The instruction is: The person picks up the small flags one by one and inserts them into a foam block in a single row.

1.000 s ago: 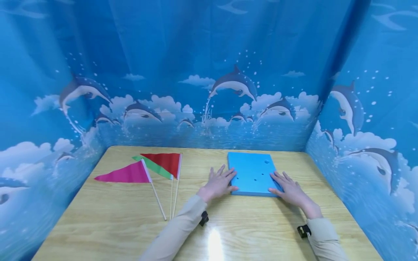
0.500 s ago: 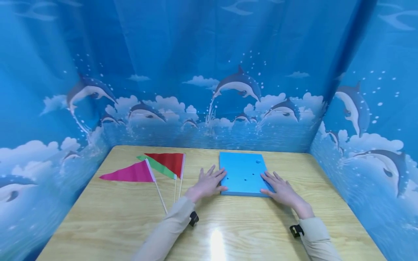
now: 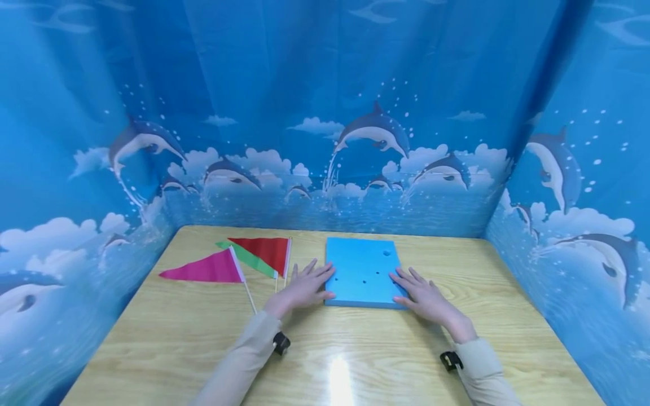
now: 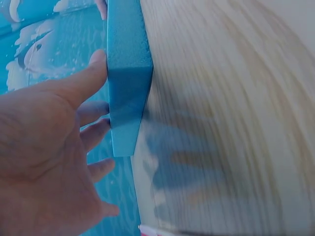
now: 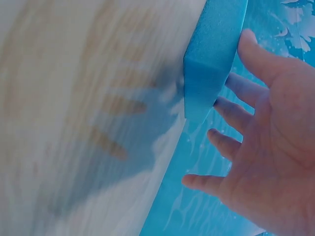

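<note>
A flat blue foam block (image 3: 360,265) with several small holes in its top lies on the wooden table. My left hand (image 3: 303,286) rests against its left edge, fingers spread and the thumb at the near corner. On the opposite edge is my right hand (image 3: 425,299), its fingers also spread and fairly straight, touching the block's top edge. In the left wrist view the thumb and some fingertips meet the upper edge of the foam block (image 4: 129,83). The right wrist view has the thumb and fingers along the edge of the same block (image 5: 211,64).
Left of the block lie three pennant flags on white sticks: a pink flag (image 3: 208,269), a red flag (image 3: 266,251) and a green flag (image 3: 249,260) partly under the red. A dolphin-print curtain (image 3: 325,113) encloses the back and sides of the wooden table (image 3: 386,361).
Both hands and the blue foam block have slid left across the table, closer to the flags. The head view has shifted slightly. Both hands keep touching the block's edges.
</note>
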A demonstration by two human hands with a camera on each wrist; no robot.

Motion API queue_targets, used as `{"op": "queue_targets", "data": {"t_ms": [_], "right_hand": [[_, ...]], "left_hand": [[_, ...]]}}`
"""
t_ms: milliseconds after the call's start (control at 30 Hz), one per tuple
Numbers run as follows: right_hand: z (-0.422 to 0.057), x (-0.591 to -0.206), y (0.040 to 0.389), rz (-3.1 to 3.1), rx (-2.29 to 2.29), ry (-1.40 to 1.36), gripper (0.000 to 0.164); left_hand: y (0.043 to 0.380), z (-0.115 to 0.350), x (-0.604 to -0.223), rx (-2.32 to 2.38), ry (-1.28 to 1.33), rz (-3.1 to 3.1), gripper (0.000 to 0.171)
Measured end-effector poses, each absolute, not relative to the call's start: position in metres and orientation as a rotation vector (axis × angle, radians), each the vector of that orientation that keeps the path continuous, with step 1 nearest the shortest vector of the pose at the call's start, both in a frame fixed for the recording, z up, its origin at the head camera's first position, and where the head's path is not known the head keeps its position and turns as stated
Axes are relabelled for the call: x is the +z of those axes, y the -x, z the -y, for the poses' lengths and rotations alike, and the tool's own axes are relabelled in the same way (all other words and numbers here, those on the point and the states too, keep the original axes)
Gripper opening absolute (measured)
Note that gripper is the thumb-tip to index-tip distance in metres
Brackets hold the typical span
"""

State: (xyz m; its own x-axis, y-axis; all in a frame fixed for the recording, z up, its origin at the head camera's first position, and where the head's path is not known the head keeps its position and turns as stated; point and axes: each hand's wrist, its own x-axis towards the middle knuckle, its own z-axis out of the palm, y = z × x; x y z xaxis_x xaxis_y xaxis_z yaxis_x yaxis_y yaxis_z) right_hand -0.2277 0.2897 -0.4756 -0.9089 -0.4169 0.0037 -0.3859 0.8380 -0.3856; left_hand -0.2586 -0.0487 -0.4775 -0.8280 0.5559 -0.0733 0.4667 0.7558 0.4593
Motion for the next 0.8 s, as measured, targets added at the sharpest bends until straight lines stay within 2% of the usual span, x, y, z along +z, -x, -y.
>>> {"op": "queue_targets", "data": {"t_ms": [167,800], "right_hand": [[-0.281,-0.476,0.224,-2.92,-0.629,0.681,0.059],[-0.251,-0.47,0.201,-2.907,-0.541,0.739,0.061]], "left_hand": [[0.256,0.062,-0.479,0.643,-0.799,-2.749,0.072],[0.227,0.097,-0.475,0.705,-0.735,-2.739,0.072]]}}
